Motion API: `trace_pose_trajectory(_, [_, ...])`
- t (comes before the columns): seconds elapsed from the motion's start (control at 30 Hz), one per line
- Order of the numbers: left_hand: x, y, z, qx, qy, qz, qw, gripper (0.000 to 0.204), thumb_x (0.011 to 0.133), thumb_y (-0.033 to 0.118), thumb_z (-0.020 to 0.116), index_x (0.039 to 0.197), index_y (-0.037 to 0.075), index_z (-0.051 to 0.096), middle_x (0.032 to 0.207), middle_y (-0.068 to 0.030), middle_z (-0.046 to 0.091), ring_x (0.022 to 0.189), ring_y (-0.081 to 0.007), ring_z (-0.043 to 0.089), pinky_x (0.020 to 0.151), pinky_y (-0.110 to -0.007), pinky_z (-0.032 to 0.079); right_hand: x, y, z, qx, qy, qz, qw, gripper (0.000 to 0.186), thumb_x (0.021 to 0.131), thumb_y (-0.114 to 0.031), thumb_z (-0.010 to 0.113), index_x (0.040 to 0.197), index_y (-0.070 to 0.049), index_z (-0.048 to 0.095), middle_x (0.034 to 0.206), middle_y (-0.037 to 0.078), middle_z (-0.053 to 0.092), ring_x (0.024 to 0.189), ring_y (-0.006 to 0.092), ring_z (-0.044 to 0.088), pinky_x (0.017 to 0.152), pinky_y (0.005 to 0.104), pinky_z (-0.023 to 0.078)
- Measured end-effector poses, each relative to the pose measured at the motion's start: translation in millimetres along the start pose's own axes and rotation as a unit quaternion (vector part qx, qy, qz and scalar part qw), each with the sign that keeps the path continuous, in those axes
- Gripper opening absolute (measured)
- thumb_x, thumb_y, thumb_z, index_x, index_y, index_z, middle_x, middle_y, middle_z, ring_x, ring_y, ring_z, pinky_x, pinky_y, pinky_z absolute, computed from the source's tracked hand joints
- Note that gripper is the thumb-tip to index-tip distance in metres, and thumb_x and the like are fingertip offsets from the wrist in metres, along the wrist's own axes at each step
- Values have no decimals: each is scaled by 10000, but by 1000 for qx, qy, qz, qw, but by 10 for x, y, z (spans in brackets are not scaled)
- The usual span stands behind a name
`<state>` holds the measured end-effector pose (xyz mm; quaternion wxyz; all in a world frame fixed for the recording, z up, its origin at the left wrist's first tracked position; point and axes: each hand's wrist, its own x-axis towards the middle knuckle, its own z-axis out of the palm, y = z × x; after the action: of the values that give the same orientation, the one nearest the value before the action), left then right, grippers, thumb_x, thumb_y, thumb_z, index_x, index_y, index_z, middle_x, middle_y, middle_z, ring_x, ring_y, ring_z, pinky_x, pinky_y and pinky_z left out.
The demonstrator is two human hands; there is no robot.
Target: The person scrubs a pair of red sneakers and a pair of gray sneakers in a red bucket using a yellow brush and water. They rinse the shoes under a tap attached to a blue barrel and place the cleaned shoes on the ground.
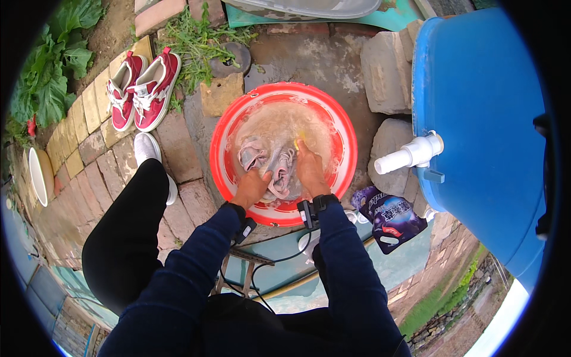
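A red-rimmed round basin [222,140] holds murky, foamy water. In it lies a wet greyish-pink shoe [283,174] with laces, and a second pinkish piece [252,153], likely the other shoe, sits half under the water beside it. My left hand [253,189] grips the near end of the laced shoe, fingers closed on its edge. My right hand [310,171] is closed at the shoe's right side. A bit of something yellow [297,144] shows at its fingertips; most of it is hidden. Both wrists wear black straps with small devices.
Right of the basin stands a big blue barrel [482,119] with a white spout [410,154]. A purple pouch [395,223] leans below it, near large stones [385,74]. Red sneakers [156,89] stand on bricks at upper left. A small wooden stool [244,268] is below my arms.
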<state>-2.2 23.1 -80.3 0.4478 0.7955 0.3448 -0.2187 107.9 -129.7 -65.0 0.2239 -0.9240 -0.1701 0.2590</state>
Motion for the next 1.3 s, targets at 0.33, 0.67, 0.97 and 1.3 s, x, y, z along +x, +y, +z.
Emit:
trace_pose_trajectory(0.33, [44,-21,-1,15,-24,-8,1000,528,909,413,628,1015,-105,637,943,-359,660,940,-494,658,844,-521,521,-15,17,-67,21,-13,5,1000,467,933,-87,512,1400,-69,505,784,279,653,762,449,657,693,504,521])
trace_pose_trajectory(0.67, [54,-14,5,29,-37,-10,999,537,913,418,629,1011,-109,635,941,-358,661,943,-492,657,838,-521,521,-63,-134,-217,54,-32,108,992,328,965,-157,542,1276,-67,595,797,272,648,810,427,660,707,484,510])
trace_pose_trajectory(0.97, [24,-6,27,55,-10,24,998,539,918,430,619,1007,-101,627,931,-353,661,929,-494,655,831,-531,519,-316,-178,-458,13,-112,138,984,442,972,-136,469,1413,-119,489,881,260,673,830,424,673,745,518,514])
trace_pose_trajectory(1.3, [-299,156,-408,-36,-114,-42,992,571,872,419,624,1165,-71,632,1043,-307,676,949,-412,689,826,-455,550,-863,92,46,147,9,71,987,445,924,-165,586,1352,-46,574,1184,249,660,1043,383,667,920,436,499])
